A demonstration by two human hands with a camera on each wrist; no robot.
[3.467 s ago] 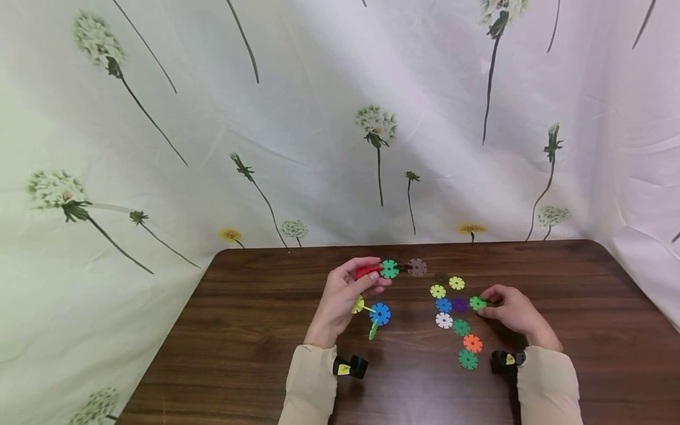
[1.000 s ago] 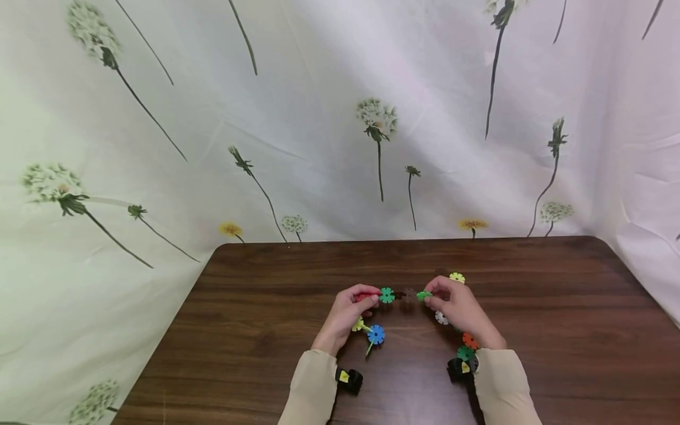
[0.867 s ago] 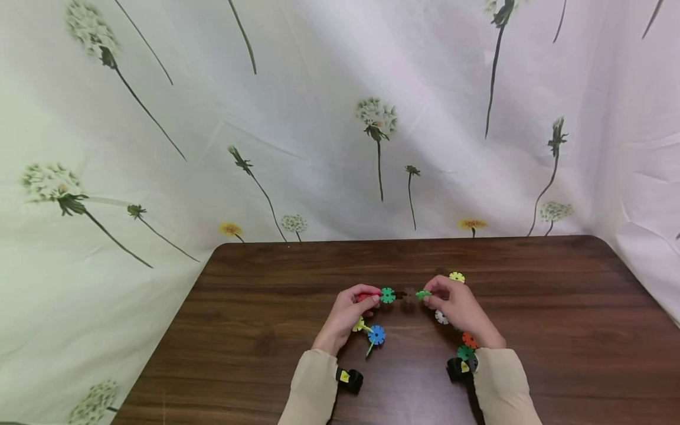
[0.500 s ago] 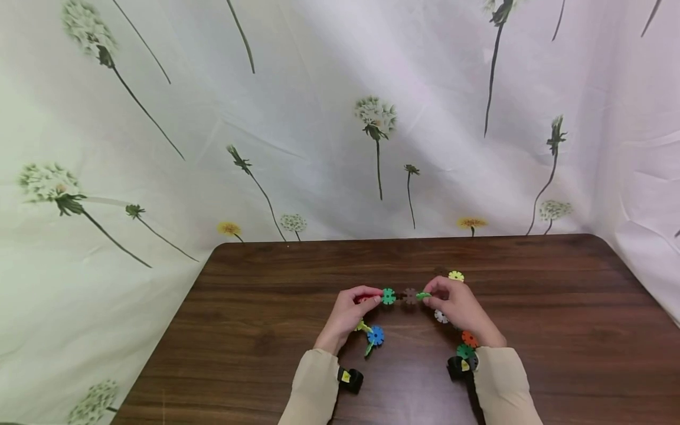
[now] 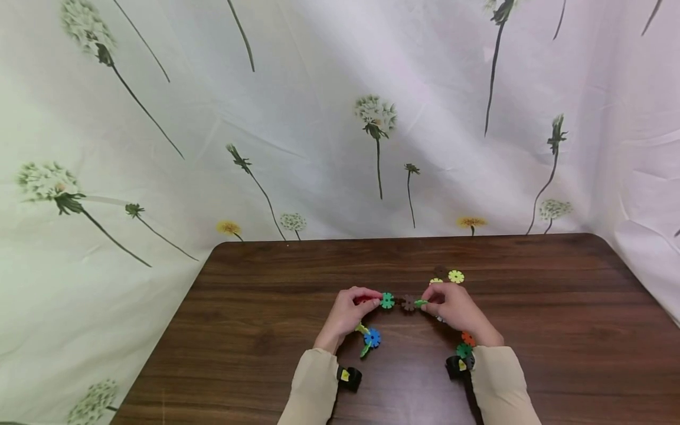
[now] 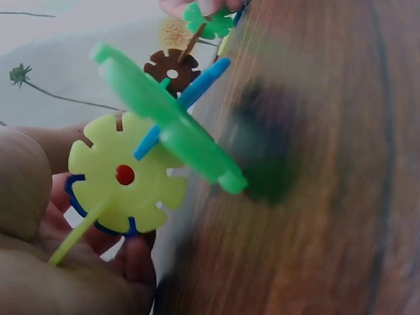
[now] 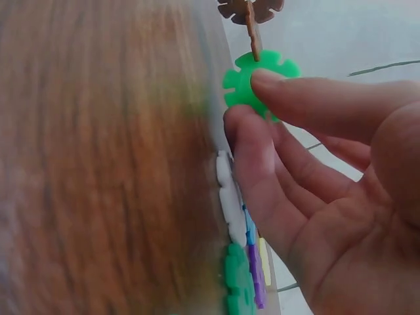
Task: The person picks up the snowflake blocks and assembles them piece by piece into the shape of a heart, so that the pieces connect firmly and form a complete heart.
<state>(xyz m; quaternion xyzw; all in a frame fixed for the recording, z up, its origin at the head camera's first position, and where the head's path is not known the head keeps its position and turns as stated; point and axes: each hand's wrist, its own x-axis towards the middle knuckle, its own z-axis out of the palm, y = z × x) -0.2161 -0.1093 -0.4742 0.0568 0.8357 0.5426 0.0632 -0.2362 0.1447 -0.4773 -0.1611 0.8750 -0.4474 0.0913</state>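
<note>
Left hand: grip closed, thumb and fingers pinching the red disc.
Right hand: grip closed, thumb and fingers pinching the bright green disc.
Chain: spans the gap between both hands; the teal disc adjoins the red, followed by two brown discs set crosswise, the nearer one meeting the bright green disc; whether their slots interlock cannot be told.
Branch below left hand: yellow disc, blue disc and light green disc, joined at angles.
Counter: wood-grained; near the right hand lie an orange disc, a dark green disc and a white disc.
Backdrop: pale cloth, dandelion print.
</note>
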